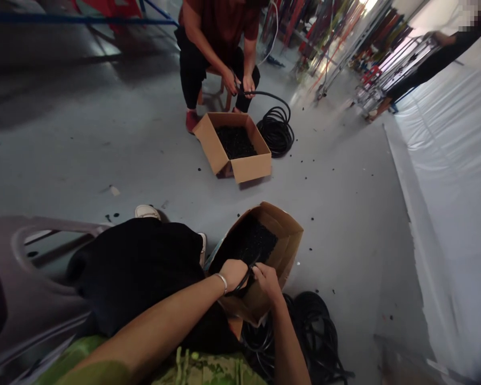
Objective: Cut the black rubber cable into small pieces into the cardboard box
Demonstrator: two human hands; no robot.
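Observation:
My left hand (233,272) and my right hand (266,280) meet over the near rim of a cardboard box (288,240) filled with small black pieces (254,243). Both hands are closed round a black hose or a dark tool (244,279) held between them; I cannot tell which. The hose runs down to a black coil (310,334) on the floor under my right forearm. My left leg in black trousers (140,267) lies left of the box.
Across the grey floor a seated person (220,37) grips a black hose over a second cardboard box (240,166) of black pieces, with another hose coil (276,131) beside it. White sheeting (452,176) covers the right side. A grey plastic chair (32,251) stands at my left.

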